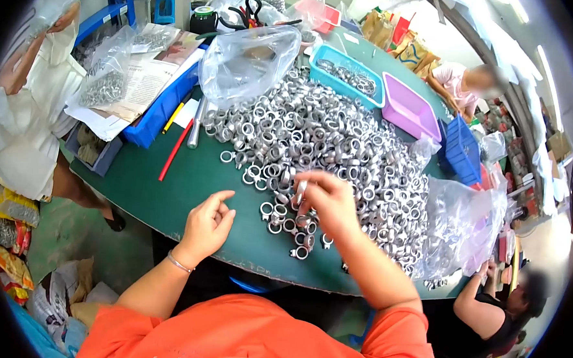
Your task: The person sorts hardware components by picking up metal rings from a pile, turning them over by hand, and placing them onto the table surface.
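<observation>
A large heap of small silver metal rings [328,129], each with a small lug, covers the middle of the green table [130,190]. My right hand [327,200] is over the near edge of this heap, its thumb and fingers closed on one metal ring [301,188]. Several loose rings lie just below that hand, close to the table's front edge. To the left of the heap, my left hand [207,225] hovers near the front edge with thumb and fingers apart. I see nothing held in it.
Beyond the heap stand a turquoise basket [346,85] holding rings, a pink-purple tray [410,108] and a blue crate [463,149]. Clear plastic bags [250,64] lie around it. A red stick [175,150] and a metal tube [198,122] are at left. Other people stand or sit around the table.
</observation>
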A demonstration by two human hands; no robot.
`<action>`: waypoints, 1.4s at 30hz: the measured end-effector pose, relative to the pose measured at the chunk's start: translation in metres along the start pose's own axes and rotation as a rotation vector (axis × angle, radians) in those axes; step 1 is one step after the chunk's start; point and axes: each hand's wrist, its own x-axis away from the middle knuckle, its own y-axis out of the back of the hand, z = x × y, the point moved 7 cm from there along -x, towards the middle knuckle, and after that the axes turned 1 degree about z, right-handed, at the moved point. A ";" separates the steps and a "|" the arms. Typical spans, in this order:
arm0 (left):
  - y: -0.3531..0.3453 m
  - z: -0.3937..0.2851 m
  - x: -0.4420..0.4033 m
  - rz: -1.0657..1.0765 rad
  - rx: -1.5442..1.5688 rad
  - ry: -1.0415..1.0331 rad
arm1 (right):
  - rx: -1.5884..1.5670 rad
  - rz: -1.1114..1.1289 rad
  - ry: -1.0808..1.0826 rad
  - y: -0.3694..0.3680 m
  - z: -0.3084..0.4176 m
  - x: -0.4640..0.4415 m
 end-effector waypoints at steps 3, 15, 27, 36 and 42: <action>0.001 0.006 0.001 0.001 0.052 0.043 | 0.293 -0.123 0.093 0.031 0.056 -0.053; 0.003 0.016 -0.001 -0.033 0.102 0.022 | 0.231 -0.295 0.311 0.101 0.066 -0.102; 0.002 0.009 0.003 -0.033 0.050 0.006 | 1.242 0.154 0.746 -0.050 -0.036 0.077; 0.000 0.003 0.007 -0.034 -0.042 -0.108 | 1.075 -0.371 0.800 -0.018 -0.052 0.101; -0.002 -0.002 0.007 -0.043 -0.143 -0.148 | 1.013 -0.291 0.738 -0.020 -0.055 0.097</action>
